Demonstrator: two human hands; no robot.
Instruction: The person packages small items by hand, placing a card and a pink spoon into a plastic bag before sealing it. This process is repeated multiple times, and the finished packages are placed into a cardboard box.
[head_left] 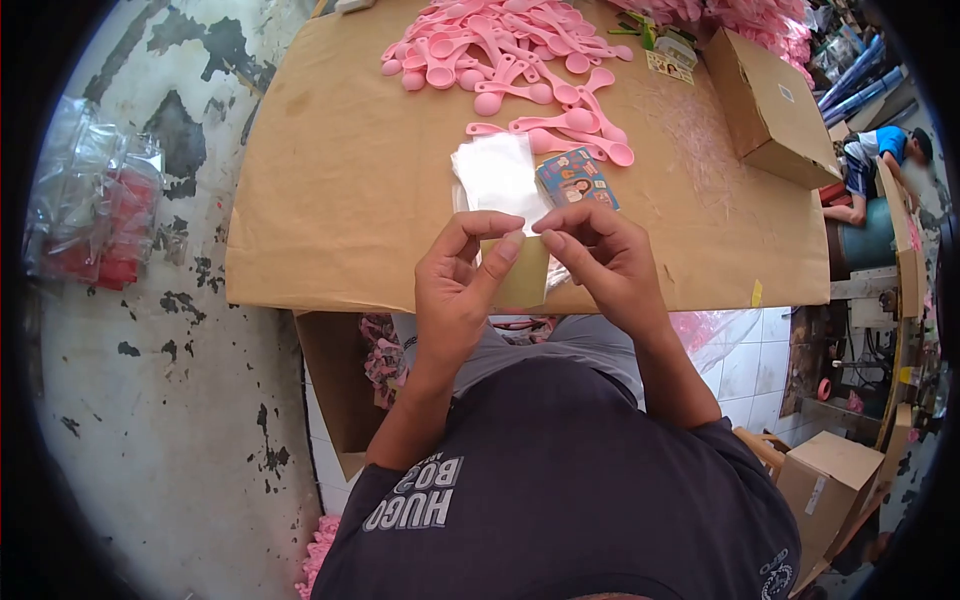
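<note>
Olive card [520,280] at near edge of surface [330,200], just R of L hand [455,290], body side of fingertips; long axis unclear. L fingers pinch its far L corner, nearer; R hand [615,265] fingers narrow, adj. far R corner, contact n/c (can't tell).

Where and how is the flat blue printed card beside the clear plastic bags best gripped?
Probably by the right edge of the blue printed card, pinched between thumb and fingertip, coming from the right: it lies flat, with brown tabletop beyond that edge, while clear plastic bags crowd its left and pink plastic spoons its far side.
</note>
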